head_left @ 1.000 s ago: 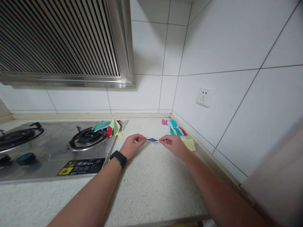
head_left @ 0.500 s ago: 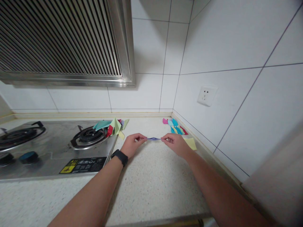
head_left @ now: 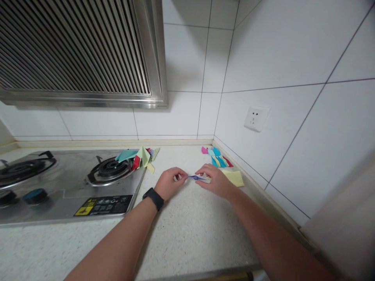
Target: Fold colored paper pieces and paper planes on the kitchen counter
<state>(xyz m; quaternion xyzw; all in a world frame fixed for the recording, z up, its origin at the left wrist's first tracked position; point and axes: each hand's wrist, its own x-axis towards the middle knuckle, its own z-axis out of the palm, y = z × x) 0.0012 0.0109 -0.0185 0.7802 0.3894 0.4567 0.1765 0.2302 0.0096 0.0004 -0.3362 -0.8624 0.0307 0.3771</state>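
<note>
Thumb and fingertips of my left hand (head_left: 170,183) are pinched on one end of a small, narrow folded paper (head_left: 194,177), blue-purple in colour. My right hand (head_left: 217,182) is around the paper's other end, its thumb and fingers spread apart; whether the thumb touches the paper I cannot tell. The paper is held just over the pale speckled countertop (head_left: 187,230). Close behind my right hand lies a flat yellow paper sheet (head_left: 235,178).
Small folded papers in blue, pink, yellow and red (head_left: 218,160) lie by the right wall. Larger folded papers (head_left: 143,156) rest on the edge of the gas stove (head_left: 67,195) at left. A range hood (head_left: 88,50) hangs above; a socket (head_left: 256,118) is on the wall.
My right hand has loosened its pinch, and its thumb and fingers have parted. My left hand has shifted slightly right and down, keeping hold of the folded paper.
</note>
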